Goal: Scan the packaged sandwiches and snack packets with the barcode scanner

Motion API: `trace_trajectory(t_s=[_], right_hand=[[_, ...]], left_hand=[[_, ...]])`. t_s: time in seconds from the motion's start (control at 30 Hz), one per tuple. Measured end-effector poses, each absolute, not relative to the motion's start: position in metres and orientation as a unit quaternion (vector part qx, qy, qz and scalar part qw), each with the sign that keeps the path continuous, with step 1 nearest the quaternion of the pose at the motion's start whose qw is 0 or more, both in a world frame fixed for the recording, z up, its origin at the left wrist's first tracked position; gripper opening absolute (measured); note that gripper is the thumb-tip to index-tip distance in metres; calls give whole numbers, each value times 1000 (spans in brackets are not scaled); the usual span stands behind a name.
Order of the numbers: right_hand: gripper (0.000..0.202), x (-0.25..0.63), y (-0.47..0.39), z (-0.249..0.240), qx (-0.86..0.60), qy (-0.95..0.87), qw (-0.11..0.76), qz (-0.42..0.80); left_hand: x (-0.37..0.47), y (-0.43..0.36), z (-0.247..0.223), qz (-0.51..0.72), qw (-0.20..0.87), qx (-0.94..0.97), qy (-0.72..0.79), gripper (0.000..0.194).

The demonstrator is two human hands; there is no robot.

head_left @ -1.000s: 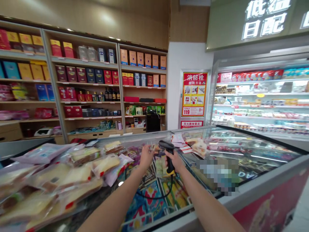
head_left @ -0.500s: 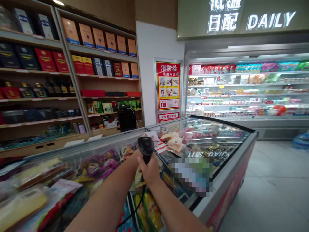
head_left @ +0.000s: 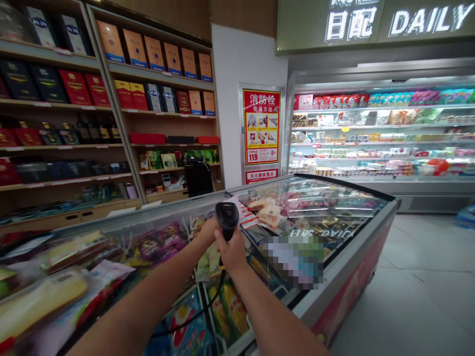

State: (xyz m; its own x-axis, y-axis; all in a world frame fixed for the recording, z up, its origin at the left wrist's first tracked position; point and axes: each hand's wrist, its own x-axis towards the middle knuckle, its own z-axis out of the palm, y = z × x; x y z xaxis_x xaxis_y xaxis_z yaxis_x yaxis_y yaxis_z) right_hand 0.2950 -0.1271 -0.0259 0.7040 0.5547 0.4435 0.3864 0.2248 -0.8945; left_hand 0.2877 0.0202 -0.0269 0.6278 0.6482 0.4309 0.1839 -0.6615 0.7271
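Note:
A black handheld scanner is upright in the middle of the view, above the chest freezer. My right hand is closed round its handle, and a black cable runs down from it to the lower left. My left hand reaches in from the left, against or just behind the scanner; its fingers are hidden. Packaged bread lies on the freezer's glass just right of the scanner. Below my hands are yellow corn packs.
Purple snack packs and blurred wrapped foods fill the left side. Shelves with boxes stand behind, beside a red fire-hydrant poster. A lit refrigerated display is at the back right. A pixelated patch covers part of the glass.
The view has shifted slightly. The scanner and my right hand sit a little further right and higher in view, and my left forearm lies lower and further left. My right hand keeps its hold.

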Motion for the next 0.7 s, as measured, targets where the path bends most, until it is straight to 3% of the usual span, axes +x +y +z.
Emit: trace_trajectory(t_s=[0.1,0.2,0.37,0.7], right_hand=[[33,296,-127,-26,-619,-375,688,53],[32,296,-127,-25,-636,-379,671,53],[28,298,-127,-26,-645,-363,669,71],[29,301,-130,-26,-646,-365,669,50]], left_hand=[[251,24,-13,220,146,933,244,11],[226,24,-6,220,94,920,309,14],[254,27,-1,235,148,878,389,29],[295,37,-8,209,337,805,441,23]])
